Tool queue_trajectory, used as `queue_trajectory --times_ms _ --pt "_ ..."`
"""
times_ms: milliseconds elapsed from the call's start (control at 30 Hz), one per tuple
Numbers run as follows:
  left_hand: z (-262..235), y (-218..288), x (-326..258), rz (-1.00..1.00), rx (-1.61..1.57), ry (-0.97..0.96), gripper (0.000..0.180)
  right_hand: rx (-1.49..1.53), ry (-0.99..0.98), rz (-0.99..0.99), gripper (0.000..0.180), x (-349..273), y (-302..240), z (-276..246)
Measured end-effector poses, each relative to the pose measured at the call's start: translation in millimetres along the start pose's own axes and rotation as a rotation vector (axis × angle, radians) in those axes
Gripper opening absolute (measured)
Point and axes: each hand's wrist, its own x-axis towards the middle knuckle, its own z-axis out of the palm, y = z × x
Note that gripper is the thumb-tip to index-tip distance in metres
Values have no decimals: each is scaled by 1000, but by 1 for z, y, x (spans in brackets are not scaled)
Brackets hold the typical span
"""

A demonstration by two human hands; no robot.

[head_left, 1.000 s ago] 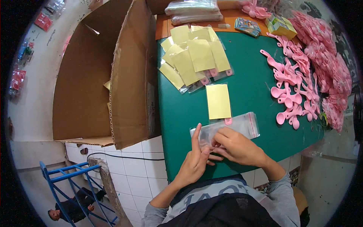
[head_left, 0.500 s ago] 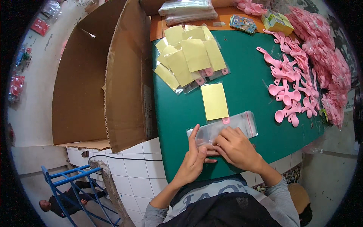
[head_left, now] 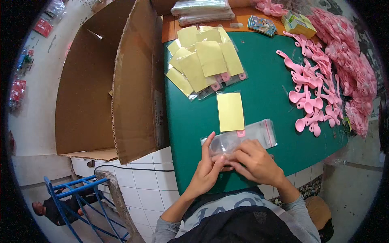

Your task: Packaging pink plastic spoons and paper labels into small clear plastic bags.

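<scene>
Grasps the clear plastic bag [head_left: 253,133], partly under an outstretched left index finger, by its near edge on the green table [head_left: 265,77], with left hand [head_left: 206,173] and bent fingertips of right hand [head_left: 256,164].

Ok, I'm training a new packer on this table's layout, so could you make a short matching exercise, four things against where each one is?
Things
1. cardboard box
2. clear plastic bag
3. loose pink spoons
4. single yellow card

Places
A. at the left hand and the right hand
B. on the right part of the green table
C. between the hands and the pile of yellow cards
D. along the left side of the table

Pairs: 1-D, 2-A, 3-B, 4-C
</scene>
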Motion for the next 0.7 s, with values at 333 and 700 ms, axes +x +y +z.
queue_trajectory --times_ms 333,700 --pt "-2 0 1 91 108 31 55 -6 -57 54 19 5 -2 1" --pt "1 26 16 72 463 37 59 319 -184 -155 15 2 7 -25"
